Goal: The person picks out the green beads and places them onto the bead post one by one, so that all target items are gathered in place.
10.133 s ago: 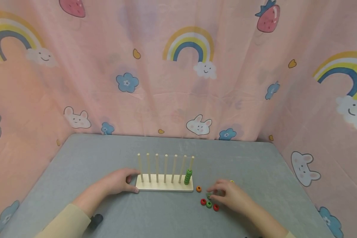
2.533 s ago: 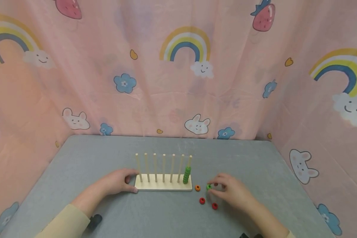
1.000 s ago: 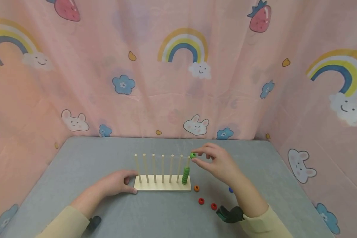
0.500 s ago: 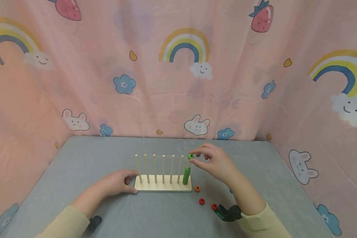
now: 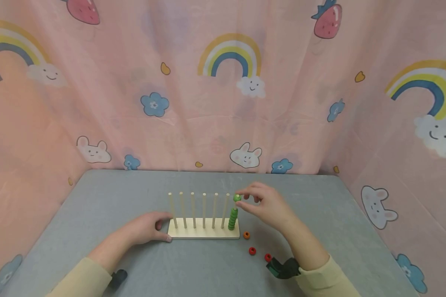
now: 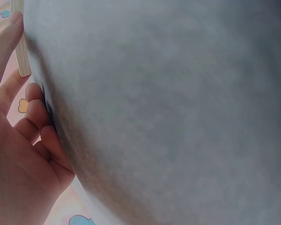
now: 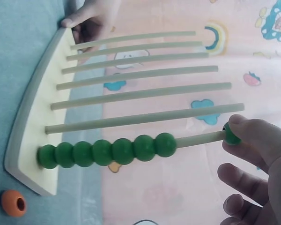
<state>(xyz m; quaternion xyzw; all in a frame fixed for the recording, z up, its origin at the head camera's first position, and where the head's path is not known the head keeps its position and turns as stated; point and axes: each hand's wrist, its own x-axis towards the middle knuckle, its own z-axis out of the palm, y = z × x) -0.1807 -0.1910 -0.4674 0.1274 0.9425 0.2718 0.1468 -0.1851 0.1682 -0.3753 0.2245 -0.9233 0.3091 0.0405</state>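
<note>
A pale wooden board [image 5: 204, 234] with a row of several upright pegs stands on the table. My left hand [image 5: 148, 227] grips its left end between thumb and fingers; the left wrist view shows only the board's end [image 6: 22, 58] there. Several green beads [image 7: 103, 152] are stacked on the rightmost peg, and the other pegs are bare. My right hand [image 5: 269, 205] pinches one more green bead [image 7: 231, 135] between thumb and forefinger at the tip of that peg. In the head view the peg's end shows through the bead's hole.
An orange bead [image 5: 247, 235] lies just off the board's right end. Two red beads [image 5: 252, 251] lie nearer the front, one beside the dark wrist camera [image 5: 283, 268] on my right arm. A pink patterned curtain [image 5: 223, 123] surrounds the grey table [image 5: 193, 272].
My right hand picked a green bead off the table, lifted it left to the rightmost peg, and slipped it onto the tip. Earlier, more green beads joined the stack. My left hand stayed put.
</note>
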